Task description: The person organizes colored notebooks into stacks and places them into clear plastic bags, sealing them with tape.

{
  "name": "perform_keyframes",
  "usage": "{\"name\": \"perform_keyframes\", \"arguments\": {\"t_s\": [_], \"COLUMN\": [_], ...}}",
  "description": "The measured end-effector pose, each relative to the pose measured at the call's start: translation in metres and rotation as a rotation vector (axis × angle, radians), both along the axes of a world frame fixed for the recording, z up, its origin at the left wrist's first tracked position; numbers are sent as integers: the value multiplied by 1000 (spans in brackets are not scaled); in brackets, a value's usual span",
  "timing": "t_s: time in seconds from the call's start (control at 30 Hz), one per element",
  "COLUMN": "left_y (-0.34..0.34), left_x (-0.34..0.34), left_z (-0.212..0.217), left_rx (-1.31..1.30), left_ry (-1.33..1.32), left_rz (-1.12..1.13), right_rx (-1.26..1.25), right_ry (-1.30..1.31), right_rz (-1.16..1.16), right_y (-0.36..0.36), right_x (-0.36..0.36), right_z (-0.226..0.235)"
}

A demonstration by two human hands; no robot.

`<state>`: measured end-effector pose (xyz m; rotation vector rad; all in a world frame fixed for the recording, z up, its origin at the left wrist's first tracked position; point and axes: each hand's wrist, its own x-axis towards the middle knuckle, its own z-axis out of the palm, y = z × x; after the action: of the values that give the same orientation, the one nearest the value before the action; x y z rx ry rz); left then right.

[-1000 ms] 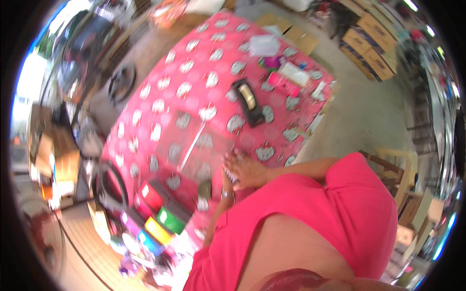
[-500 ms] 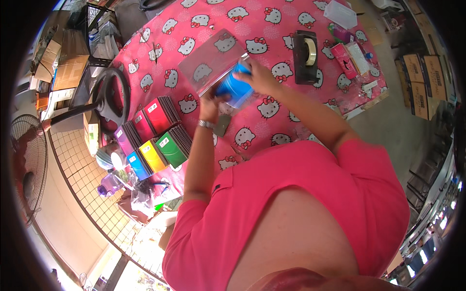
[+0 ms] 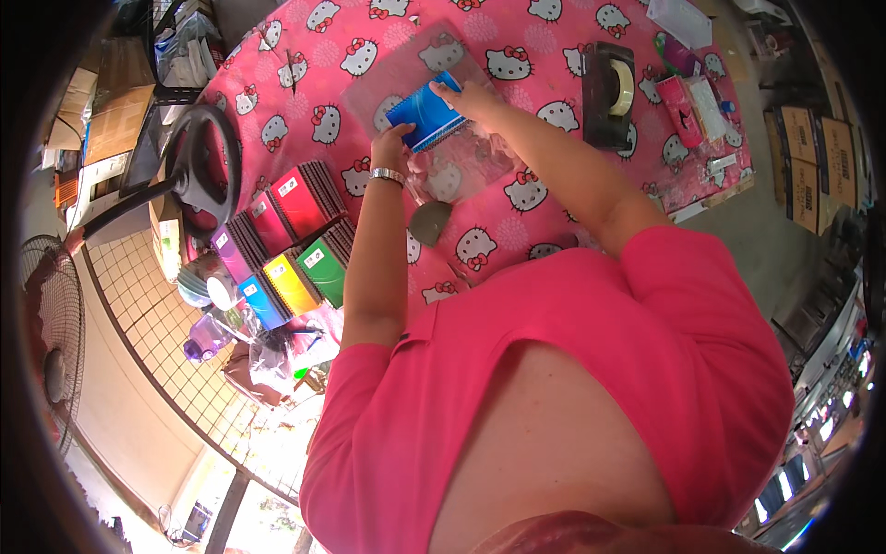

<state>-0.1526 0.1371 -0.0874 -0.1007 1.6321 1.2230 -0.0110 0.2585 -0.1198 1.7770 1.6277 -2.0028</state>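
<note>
Head-mounted, left unit of a fisheye pair; aimed steeply down, at near range, onto left hand (image 3: 391, 146), right hand (image 3: 472, 100) and bench (image 3: 498, 217).

Both arms (image 3: 577, 166) stretch forward, left grip (image 3: 391, 145) and right grip (image 3: 474, 101) pinched near each other, thumbs (image 3: 445, 90) inward.

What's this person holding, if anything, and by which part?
A blue notebook: the left hand holds its left end, the right hand its right end.
</note>
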Motion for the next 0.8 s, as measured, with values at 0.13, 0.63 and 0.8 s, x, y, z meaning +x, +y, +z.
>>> {"name": "perform_keyframes", "arguments": {"t_s": [0.13,0.63,0.8], "left_y": [7,-97,-180], "left_x": [7,40,82], "left_z": [-2,3,-13], "left_rx": [26,-1,-83], "left_ry": [-8,1097,1288], "left_rz": [10,-599,-741], "right_rx": [452,926,936], "right_ry": [54,144,155], "right_rz": [-42,971,852], "right_y": [1,-93,-85], "right_x": [11,71,54], "right_z": [-11,-3,12]}}
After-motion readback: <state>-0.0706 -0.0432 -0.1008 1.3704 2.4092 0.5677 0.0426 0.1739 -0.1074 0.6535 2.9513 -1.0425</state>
